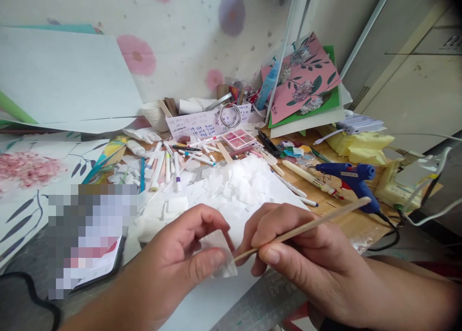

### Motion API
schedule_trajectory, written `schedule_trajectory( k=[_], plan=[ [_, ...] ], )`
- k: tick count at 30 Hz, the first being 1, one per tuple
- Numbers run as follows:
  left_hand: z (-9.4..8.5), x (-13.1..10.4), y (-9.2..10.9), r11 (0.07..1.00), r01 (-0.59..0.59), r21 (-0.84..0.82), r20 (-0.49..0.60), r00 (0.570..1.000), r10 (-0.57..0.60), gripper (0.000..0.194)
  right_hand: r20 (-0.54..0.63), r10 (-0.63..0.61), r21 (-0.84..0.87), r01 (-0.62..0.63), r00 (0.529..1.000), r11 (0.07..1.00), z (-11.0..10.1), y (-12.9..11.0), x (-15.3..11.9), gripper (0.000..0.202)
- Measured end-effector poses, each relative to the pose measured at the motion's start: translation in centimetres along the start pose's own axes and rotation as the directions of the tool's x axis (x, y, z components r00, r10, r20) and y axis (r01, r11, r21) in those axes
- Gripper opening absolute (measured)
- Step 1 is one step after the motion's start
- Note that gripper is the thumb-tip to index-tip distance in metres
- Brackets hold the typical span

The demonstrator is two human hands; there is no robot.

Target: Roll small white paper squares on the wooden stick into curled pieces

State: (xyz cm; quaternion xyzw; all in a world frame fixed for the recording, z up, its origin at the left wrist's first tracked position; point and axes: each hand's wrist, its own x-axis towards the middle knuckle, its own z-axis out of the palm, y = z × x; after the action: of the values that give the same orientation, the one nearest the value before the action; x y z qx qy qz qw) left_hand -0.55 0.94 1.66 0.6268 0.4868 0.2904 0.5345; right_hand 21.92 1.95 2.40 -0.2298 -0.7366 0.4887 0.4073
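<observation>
My left arm (122, 287) and my right arm (407, 287) are closest, and they reach in from the bottom corners. My left hand (184, 249) pinches a thin white bit (216, 239) that looks a little see-through. My left thumb (207, 264) lies over the front of it, and my other left fingers curl around behind. One corner pokes up above my thumb, and another hangs down just past its tip.

My right hand (306, 244) is closed on a flat wooden stick (325, 219). I hold it like a pencil, with my right thumb (285, 255) below it and my fingers bent over the far side. The long end sticks up to the right, past my knuckles. The short end points down to the left, right at the edge of the white bit. I can't tell if the two really touch.

Under my hands is a big white paper (195, 304), and next to it is a gray board (258, 295) that says A3. Just behind my fingers sits a fluffy white pile (249, 179). Lots of pens (178, 172) lie behind it to the left. A phone (103, 268) is beside my left arm, and a blue glue gun (350, 174) lies behind my right hand.
</observation>
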Motion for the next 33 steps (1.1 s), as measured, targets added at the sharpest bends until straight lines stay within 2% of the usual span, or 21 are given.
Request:
schedule_trajectory(
  k=[1, 3, 4, 6, 9, 14, 18, 24, 29, 33],
  plan=[
    [0.0, -0.1, 0.0, 0.994, -0.061, 0.09, -0.082, 0.994, 0.069, 0.009, -0.003, 0.0, -0.003, 0.0, 1.0, 1.0, 0.0, 0.1, 0.0, 0.01],
    [0.2, -0.5, 0.1, 0.954, -0.133, 0.27, -0.248, 0.947, 0.202, 0.005, -0.011, -0.029, -0.019, 0.029, 1.0, 0.999, 0.1, 0.2, 0.0, 0.01],
    [0.3, -0.7, 0.3, 0.928, -0.144, 0.342, -0.303, 0.918, 0.254, 0.013, -0.014, -0.044, -0.033, 0.044, 0.999, 0.998, 0.1, 0.3, 0.0, 0.01],
    [0.9, -1.2, 0.7, 0.908, -0.164, 0.384, -0.319, 0.9, 0.298, 0.025, -0.027, -0.073, -0.066, 0.071, 0.997, 0.995, 0.0, 0.3, 0.1, 0.008],
    [1.8, -1.6, 1.1, 0.892, -0.203, 0.405, -0.235, 0.919, 0.316, 0.025, -0.024, -0.098, -0.12, 0.094, 0.995, 0.988, 0.0, 0.2, 0.2, 0.006],
    [2.7, -1.2, 1.4, 0.915, -0.075, 0.398, -0.25, 0.95, 0.186, 0.02, -0.001, -0.161, -0.155, 0.158, 0.987, 0.975, 0.3, 0.1, 0.4, 0.008],
    [3.0, -1.0, 1.9, 0.936, 0.013, 0.352, -0.296, 0.95, 0.098, 0.015, -0.002, -0.186, -0.155, 0.183, 0.983, 0.971, 0.4, 0.1, 0.5, 0.008],
    [3.2, -0.9, 2.2, 0.961, 0.085, 0.263, -0.325, 0.946, 0.005, 0.02, 0.035, -0.173, -0.219, 0.176, 0.984, 0.96, 0.1, 0.0, 0.4, 0.009],
    [2.7, -0.7, 2.0, 0.965, 0.131, 0.226, -0.282, 0.957, -0.064, 0.02, 0.022, -0.177, -0.201, 0.177, 0.984, 0.963, 0.1, 0.2, 0.3, 0.01],
    [1.9, -0.6, 1.1, 0.978, 0.141, 0.152, -0.173, 0.978, -0.114, 0.017, -0.001, -0.15, -0.178, 0.147, 0.989, 0.973, -0.1, 0.3, 0.3, 0.009]
  ],
)
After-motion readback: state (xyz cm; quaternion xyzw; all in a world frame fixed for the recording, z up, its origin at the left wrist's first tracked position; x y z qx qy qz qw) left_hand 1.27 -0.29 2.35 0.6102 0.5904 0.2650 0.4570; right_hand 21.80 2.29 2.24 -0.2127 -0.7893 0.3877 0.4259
